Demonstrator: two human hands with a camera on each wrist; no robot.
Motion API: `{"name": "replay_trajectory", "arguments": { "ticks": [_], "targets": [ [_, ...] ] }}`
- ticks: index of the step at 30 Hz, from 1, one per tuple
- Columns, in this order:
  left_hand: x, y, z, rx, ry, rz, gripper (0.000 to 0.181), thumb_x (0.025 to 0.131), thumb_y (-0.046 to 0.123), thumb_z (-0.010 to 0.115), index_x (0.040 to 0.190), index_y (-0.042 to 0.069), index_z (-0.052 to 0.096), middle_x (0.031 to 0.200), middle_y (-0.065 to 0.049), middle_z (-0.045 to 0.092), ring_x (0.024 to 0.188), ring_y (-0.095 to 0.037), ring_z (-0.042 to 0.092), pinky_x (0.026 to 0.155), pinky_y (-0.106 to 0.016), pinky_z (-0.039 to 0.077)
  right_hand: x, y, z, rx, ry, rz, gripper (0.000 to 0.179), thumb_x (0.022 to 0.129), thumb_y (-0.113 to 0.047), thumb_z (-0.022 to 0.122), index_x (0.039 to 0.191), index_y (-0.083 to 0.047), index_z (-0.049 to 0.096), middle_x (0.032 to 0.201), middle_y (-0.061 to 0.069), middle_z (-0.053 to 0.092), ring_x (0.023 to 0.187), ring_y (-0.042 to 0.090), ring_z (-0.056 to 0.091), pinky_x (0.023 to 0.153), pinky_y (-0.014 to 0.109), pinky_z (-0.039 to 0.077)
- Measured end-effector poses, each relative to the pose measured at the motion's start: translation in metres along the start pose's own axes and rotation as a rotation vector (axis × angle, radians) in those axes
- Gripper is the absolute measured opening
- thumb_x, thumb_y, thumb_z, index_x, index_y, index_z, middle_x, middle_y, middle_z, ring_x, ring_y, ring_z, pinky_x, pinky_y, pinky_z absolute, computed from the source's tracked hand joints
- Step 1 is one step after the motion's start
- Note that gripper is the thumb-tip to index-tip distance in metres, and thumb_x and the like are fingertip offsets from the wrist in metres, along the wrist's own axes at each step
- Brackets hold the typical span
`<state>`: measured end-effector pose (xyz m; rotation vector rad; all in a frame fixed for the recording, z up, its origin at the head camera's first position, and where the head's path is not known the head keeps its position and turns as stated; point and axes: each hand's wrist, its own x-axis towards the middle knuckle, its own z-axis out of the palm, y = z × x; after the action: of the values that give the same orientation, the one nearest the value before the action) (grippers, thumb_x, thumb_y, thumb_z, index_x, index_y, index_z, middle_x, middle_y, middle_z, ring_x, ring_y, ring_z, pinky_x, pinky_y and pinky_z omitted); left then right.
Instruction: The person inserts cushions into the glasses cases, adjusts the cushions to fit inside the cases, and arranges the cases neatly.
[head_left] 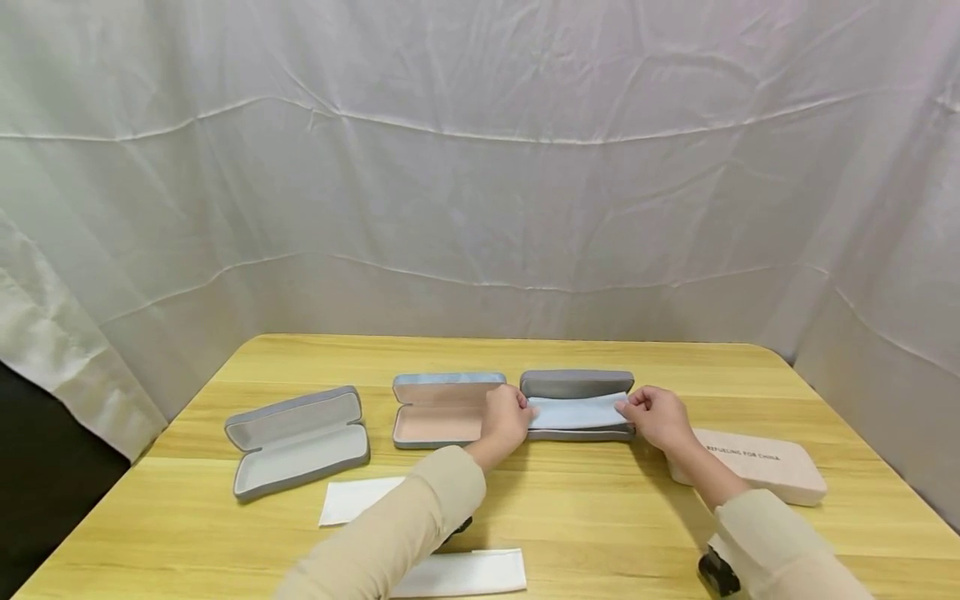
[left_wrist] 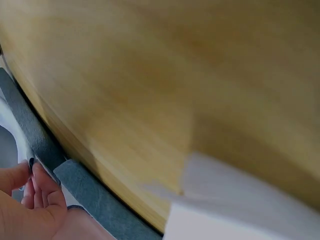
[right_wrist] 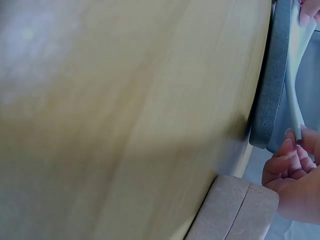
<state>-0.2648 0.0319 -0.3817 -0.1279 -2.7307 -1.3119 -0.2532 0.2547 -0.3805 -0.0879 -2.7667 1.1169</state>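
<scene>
A light blue folded cloth stretches over the open grey glasses case at the back of the table. My left hand pinches the cloth's left end, and my right hand pinches its right end between thumb and fingers. In the right wrist view the cloth dips into the case, its end held by the right hand. The left wrist view has the left hand at the rim where two cases meet.
Left of the hands stand an open blue-lidded case with pink lining and an open grey case. A closed beige case lies to the right. Two white folded cloths, one white cloth behind another white cloth, lie near the left forearm.
</scene>
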Motion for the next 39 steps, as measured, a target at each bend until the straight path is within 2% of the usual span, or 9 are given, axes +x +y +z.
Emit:
{"name": "replay_trajectory", "arguments": {
  "ticks": [3, 10, 12, 15, 17, 20, 29, 35, 39],
  "targets": [
    [0.0, 0.002, 0.003, 0.015, 0.009, -0.017, 0.036, 0.081, 0.01, 0.07, 0.055, 0.011, 0.045, 0.056, 0.003, 0.043, 0.054, -0.009, 0.04, 0.048, -0.018, 0.032, 0.001, -0.001, 0.001, -0.015, -0.006, -0.003, 0.02, 0.086, -0.016, 0.064, 0.077, 0.0, 0.057, 0.059, -0.001, 0.05, 0.056, 0.012, 0.043, 0.049, 0.024, 0.036],
    [0.003, 0.006, 0.006, 0.108, -0.01, -0.045, 0.054, 0.084, 0.011, 0.068, 0.049, 0.014, 0.026, 0.05, 0.003, 0.022, 0.049, -0.01, 0.025, 0.043, -0.02, 0.022, 0.003, -0.003, 0.003, -0.059, -0.019, -0.017, 0.022, 0.086, -0.016, 0.063, 0.073, 0.0, 0.056, 0.057, 0.0, 0.051, 0.054, 0.013, 0.043, 0.049, 0.025, 0.036],
    [0.004, 0.007, 0.007, 0.14, -0.007, -0.051, 0.052, 0.084, 0.011, 0.068, 0.049, 0.012, 0.029, 0.05, 0.002, 0.027, 0.049, -0.011, 0.028, 0.042, -0.021, 0.023, 0.003, -0.003, 0.003, -0.076, -0.026, -0.017, 0.022, 0.086, -0.016, 0.064, 0.072, 0.0, 0.056, 0.057, 0.0, 0.05, 0.054, 0.013, 0.043, 0.05, 0.025, 0.036],
    [0.005, 0.009, 0.008, 0.193, -0.001, -0.053, 0.038, 0.084, 0.011, 0.068, 0.053, 0.008, 0.046, 0.055, -0.001, 0.046, 0.052, -0.011, 0.039, 0.044, -0.022, 0.032, 0.003, -0.004, 0.005, -0.099, -0.029, -0.013, 0.023, 0.085, -0.016, 0.064, 0.071, -0.001, 0.055, 0.058, 0.001, 0.049, 0.055, 0.014, 0.043, 0.05, 0.025, 0.036],
    [0.005, 0.009, 0.01, 0.236, 0.003, -0.046, 0.024, 0.084, 0.011, 0.067, 0.063, 0.005, 0.058, 0.065, -0.005, 0.059, 0.056, -0.011, 0.049, 0.046, -0.023, 0.04, 0.004, -0.005, 0.006, -0.111, -0.023, -0.009, 0.024, 0.085, -0.016, 0.065, 0.069, -0.001, 0.054, 0.058, 0.001, 0.048, 0.056, 0.014, 0.043, 0.051, 0.025, 0.035],
    [0.005, 0.01, 0.011, 0.287, 0.008, -0.033, 0.011, 0.084, 0.011, 0.067, 0.077, 0.003, 0.067, 0.081, -0.009, 0.068, 0.065, -0.014, 0.06, 0.05, -0.026, 0.047, 0.004, -0.005, 0.007, -0.126, -0.019, -0.005, 0.025, 0.084, -0.015, 0.065, 0.067, -0.002, 0.053, 0.057, 0.0, 0.046, 0.055, 0.014, 0.043, 0.051, 0.025, 0.035],
    [0.005, 0.009, 0.013, 0.343, -0.003, -0.044, 0.011, 0.085, 0.012, 0.066, 0.087, 0.002, 0.068, 0.088, -0.011, 0.069, 0.071, -0.017, 0.064, 0.052, -0.028, 0.05, 0.004, -0.005, 0.011, -0.164, -0.011, -0.002, 0.027, 0.085, -0.015, 0.065, 0.065, -0.003, 0.05, 0.054, 0.0, 0.046, 0.041, 0.008, 0.042, 0.046, 0.024, 0.036],
    [0.004, 0.006, 0.013, 0.342, -0.012, -0.021, 0.011, 0.086, 0.011, 0.064, 0.086, 0.0, 0.067, 0.085, -0.011, 0.069, 0.067, -0.017, 0.062, 0.05, -0.027, 0.049, 0.003, -0.006, 0.012, -0.188, 0.002, 0.015, 0.027, 0.083, -0.013, 0.067, 0.065, -0.003, 0.049, 0.055, 0.002, 0.047, 0.04, 0.009, 0.042, 0.046, 0.024, 0.035],
    [0.002, 0.005, 0.011, 0.365, -0.018, 0.005, 0.014, 0.085, 0.014, 0.067, 0.088, 0.0, 0.066, 0.086, -0.011, 0.068, 0.072, -0.02, 0.066, 0.053, -0.027, 0.051, 0.002, -0.007, 0.012, -0.21, 0.017, 0.017, 0.025, 0.08, -0.008, 0.068, 0.065, -0.004, 0.049, 0.056, 0.003, 0.047, 0.046, 0.013, 0.045, 0.048, 0.024, 0.035]
  ]
}}
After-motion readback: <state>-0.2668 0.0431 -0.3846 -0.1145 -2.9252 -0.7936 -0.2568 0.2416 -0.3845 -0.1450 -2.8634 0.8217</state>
